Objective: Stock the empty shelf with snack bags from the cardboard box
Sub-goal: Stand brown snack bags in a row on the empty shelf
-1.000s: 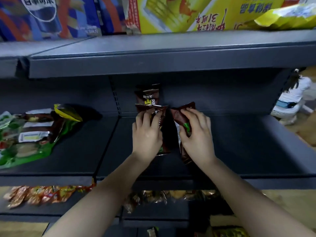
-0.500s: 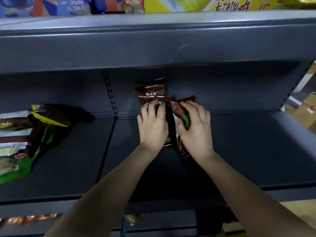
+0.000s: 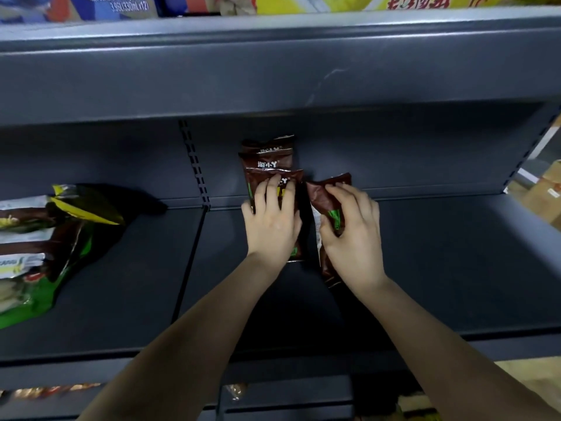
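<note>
Three brown snack bags (image 3: 268, 161) stand overlapped in a row at the back of the dark grey shelf (image 3: 440, 268). My left hand (image 3: 273, 221) lies flat on the front bag of that row, fingers straight. Just to the right, my right hand (image 3: 353, 235) grips another brown snack bag (image 3: 326, 192) with a green mark, thumb curled round its edge, holding it upright on the shelf. The cardboard box is out of view.
Green and yellow snack bags (image 3: 54, 238) lie on the neighbouring shelf section at left. The upper shelf (image 3: 273, 71) overhangs close above. Cardboard boxes (image 3: 543, 192) sit on the floor at far right. More snacks show on the lower shelf (image 3: 45, 391).
The view has tilted down a little and drawn closer. Both hands stay on the brown bags, the right one shifting its bag slightly.
</note>
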The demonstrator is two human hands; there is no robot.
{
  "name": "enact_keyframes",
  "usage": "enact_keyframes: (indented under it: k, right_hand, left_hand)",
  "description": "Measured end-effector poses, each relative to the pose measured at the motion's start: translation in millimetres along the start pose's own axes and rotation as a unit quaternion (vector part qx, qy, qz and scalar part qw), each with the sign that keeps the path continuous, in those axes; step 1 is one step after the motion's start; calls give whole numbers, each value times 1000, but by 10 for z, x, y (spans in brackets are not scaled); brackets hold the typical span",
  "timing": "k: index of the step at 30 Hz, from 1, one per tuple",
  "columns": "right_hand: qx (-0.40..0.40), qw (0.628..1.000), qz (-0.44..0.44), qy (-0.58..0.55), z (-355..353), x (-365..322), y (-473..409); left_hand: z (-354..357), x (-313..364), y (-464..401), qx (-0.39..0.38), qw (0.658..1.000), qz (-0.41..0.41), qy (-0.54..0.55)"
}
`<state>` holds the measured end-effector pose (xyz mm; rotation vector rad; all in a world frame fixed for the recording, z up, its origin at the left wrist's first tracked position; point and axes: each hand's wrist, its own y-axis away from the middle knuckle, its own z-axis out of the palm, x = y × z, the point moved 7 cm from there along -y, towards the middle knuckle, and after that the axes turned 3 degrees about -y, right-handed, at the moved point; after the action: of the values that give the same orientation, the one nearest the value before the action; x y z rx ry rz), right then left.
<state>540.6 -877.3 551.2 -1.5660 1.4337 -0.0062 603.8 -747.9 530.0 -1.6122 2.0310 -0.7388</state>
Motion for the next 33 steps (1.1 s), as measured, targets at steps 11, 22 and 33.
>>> enact_keyframes:
  k: [11,22,33]
  right_hand:
    - [15,998,10,-52,124,-352,148]
    - [21,995,54,83,766,-576,225]
    - [10,974,77,-210,709,-459,321]
  left_hand:
    - [-294,-297,412,24,991,-46,121]
    - [-261,-572,617,-87,885,-168,424]
    - [-141,-538,636,-155,834,-171,502]
